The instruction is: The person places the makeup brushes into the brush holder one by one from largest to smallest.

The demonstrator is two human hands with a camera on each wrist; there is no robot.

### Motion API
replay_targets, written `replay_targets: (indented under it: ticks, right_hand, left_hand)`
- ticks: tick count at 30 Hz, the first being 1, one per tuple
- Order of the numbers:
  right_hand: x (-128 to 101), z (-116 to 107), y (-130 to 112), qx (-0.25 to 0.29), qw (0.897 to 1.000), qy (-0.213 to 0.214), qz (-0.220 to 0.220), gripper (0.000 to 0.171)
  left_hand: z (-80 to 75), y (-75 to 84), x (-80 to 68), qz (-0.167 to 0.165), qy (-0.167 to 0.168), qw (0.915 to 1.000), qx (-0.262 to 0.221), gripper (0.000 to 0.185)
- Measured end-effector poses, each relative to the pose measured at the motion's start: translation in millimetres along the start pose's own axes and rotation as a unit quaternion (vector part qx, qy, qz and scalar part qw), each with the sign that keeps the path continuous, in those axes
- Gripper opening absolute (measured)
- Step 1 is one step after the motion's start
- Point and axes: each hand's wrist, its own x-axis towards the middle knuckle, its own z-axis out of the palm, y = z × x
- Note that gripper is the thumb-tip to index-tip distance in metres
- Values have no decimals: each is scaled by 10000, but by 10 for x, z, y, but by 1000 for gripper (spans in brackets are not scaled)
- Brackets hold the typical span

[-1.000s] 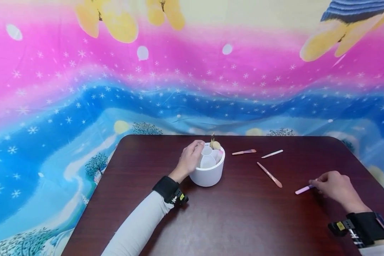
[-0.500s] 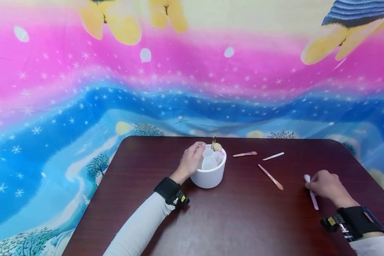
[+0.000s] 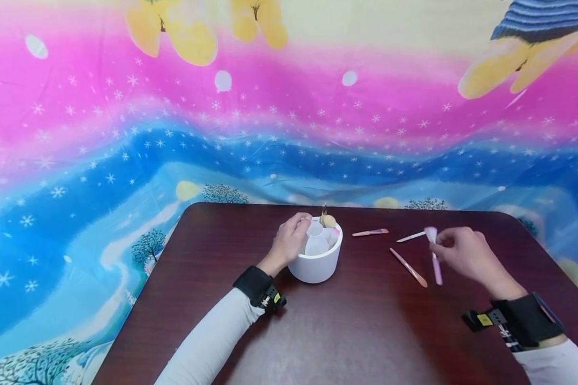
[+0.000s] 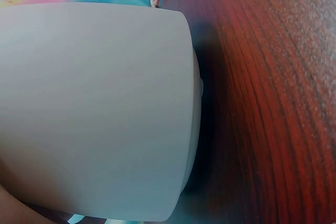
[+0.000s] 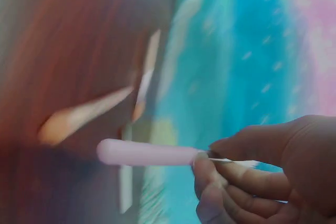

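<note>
My left hand (image 3: 288, 241) grips the rim of a round white brush holder (image 3: 314, 269) standing on the table, with its fingertips over the near left edge. White inner compartments show inside, and a fluffy cream brush head (image 3: 329, 221) sticks up at the back. The holder's smooth wall (image 4: 100, 103) fills much of the left wrist view. Over the right side of the table, my right hand (image 3: 469, 258) pinches a makeup brush (image 3: 436, 269) between thumb and fingers. Its pink handle (image 5: 149, 153) points down, its pale bristles up.
Between the holder and my right hand lie three slim brushes: a pink one with dark bristles (image 3: 370, 233), a white one (image 3: 411, 237) and a longer pink one (image 3: 408, 267). A colourful printed cloth (image 3: 289, 107) hangs behind the brown table (image 3: 356, 331).
The makeup brush has swung round from handle-left to handle toward me. My right hand has carried it left and farther from me. The left hand stays on the holder.
</note>
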Motion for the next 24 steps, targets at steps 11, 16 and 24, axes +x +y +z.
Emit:
replay_targets:
  ticks: [11, 16, 24]
  right_hand:
    - [124, -3, -1100, 1067, 9789, 1158, -1303, 8]
    - [228, 151, -1442, 1493, 9637, 1319, -1779, 7]
    - [386, 448, -1599, 1708, 9534, 1058, -2251, 6]
  left_hand:
    - [-13, -3, 0, -1, 20, 10000, 30, 49]
    - [-31, 5, 12, 10, 90, 10000, 30, 50]
    - [1, -20, 13, -4, 77, 9999, 70, 51]
